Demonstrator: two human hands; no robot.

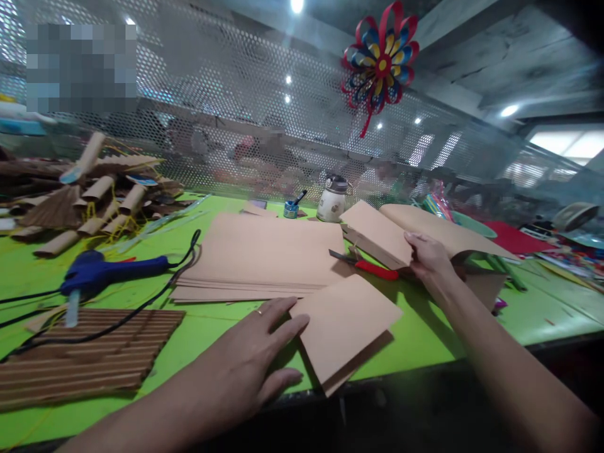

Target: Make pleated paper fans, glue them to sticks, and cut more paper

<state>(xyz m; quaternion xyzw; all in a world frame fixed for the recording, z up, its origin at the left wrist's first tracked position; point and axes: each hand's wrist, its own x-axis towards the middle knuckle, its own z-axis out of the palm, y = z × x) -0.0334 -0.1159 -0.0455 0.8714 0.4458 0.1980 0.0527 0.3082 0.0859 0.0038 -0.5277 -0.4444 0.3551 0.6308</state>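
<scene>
My left hand lies with fingers stretched out, its fingertips at the left edge of a folded brown paper sheet near the table's front edge. Farther right, my right hand pinches the near corner of a stack of folded brown paper. Between the two lies a cutting tool with red handles, its dark blade toward the left and partly under paper. Behind my left hand is a flat pile of large brown paper sheets.
A blue glue gun with black cord sits at left, by corrugated cardboard. Cardboard rolls are heaped behind it. A white bottle and a small blue jar stand at the back, before a perforated metal screen.
</scene>
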